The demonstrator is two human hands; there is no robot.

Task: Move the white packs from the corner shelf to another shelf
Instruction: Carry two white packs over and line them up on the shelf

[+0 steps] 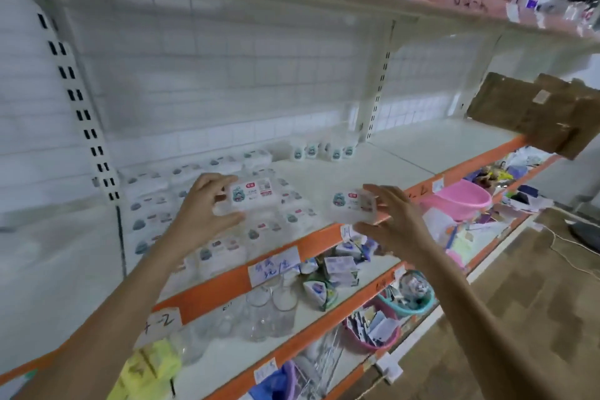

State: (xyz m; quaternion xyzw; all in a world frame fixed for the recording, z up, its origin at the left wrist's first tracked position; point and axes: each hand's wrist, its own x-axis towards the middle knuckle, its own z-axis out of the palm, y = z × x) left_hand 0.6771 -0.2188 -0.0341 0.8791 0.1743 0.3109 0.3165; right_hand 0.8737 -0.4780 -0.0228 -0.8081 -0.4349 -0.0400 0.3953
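Seen from head height, looking down along a white shop shelf (pixel 406 153) with an orange front edge.

Left hand (pixel 207 204) raised over the left end of the shelf, fingers and thumb curled round a white pack (pixel 251 196) with a red tag and a small cartoon figure on its face; pack held just above the pile.

Right hand (pixel 394 216) near the middle of the shelf's front edge, gripping a second white pack (pixel 352 206) from its right side, thumb below and fingers over the top. Second pack apparently lifted slightly off the shelf, though motion blur makes contact hard to judge.

More white packs (pixel 156 214) stacked in rows at the left corner of the shelf, filling it from the back wall to the front edge, beneath and behind the left hand.

A cluster of small white bottles (pixel 323 149) standing at the back edge, near the slotted upright post (pixel 378 88).

A flattened brown cardboard box (pixel 545 114) overhanging the front edge at the shelf's far right end.

On the shelf below: clear glass jars (pixel 269 308) near its left, small printed boxes (pixel 337 269) beside them, and a pink plastic basin (pixel 461 201) farther right.

A handwritten paper label (pixel 274 265) stuck to the orange edge below the left hand.
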